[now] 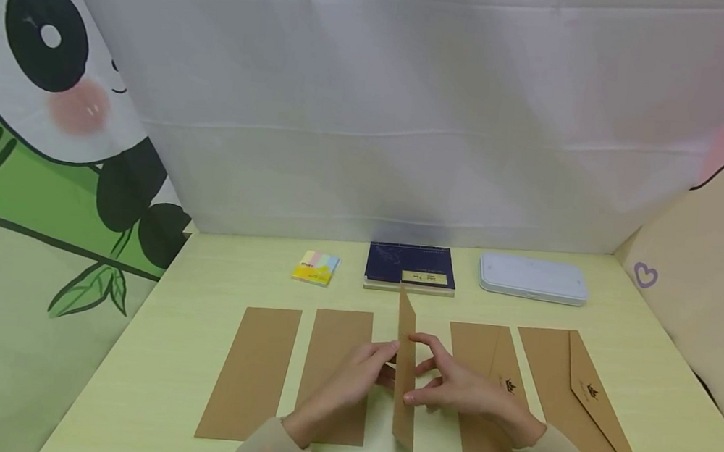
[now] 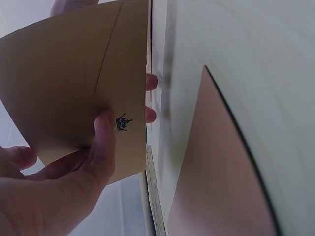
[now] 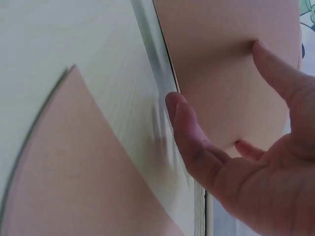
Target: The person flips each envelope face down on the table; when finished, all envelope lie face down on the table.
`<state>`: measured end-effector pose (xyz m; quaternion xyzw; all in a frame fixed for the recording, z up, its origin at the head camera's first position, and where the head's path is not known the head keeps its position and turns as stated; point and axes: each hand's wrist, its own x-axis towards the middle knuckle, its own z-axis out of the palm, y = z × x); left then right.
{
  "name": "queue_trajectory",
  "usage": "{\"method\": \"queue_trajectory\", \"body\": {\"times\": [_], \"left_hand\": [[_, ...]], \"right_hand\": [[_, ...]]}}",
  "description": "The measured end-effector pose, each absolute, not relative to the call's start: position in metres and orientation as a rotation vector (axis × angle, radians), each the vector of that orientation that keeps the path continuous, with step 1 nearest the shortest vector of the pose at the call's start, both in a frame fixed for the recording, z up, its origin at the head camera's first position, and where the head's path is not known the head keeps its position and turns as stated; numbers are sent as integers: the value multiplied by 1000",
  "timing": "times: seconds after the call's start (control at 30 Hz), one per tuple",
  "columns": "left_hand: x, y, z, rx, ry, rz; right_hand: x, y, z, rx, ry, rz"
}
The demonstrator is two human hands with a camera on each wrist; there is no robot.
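Note:
Both hands hold a brown paper envelope [image 1: 406,376] on edge above the middle of the table. Its flap side with a small dark crown print [image 2: 124,122] faces the left hand [image 1: 357,371]. That hand's fingertips press the flap side. The right hand [image 1: 460,392] grips from the other side, its thumb and a finger against the plain face [image 3: 211,54]. Other fingers of the right hand reach the lower edge, and two fingertips [image 2: 150,82] show past it in the left wrist view. The envelope bows slightly.
Two plain-side-up envelopes [image 1: 253,368] [image 1: 341,340] lie left of the hands. Two flap-side-up envelopes [image 1: 480,346] [image 1: 571,399] lie to the right. Along the back are a sticky-note pad [image 1: 316,268], dark blue notebooks [image 1: 411,260] and a pale case [image 1: 534,277].

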<state>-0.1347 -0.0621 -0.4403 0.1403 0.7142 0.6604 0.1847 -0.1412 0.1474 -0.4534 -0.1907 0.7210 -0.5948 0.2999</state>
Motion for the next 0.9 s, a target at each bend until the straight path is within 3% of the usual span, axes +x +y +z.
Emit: {"method": "queue_trajectory", "body": {"times": [0.4,0.9], "left_hand": [[-135,-74,-440,466,2048,1936],[-138,-80,-449,333,2440,1819]], "right_hand": [[-140,149,-446,-522,2178,-1376],[-138,153,-445,-550,2372,-1202]]}}
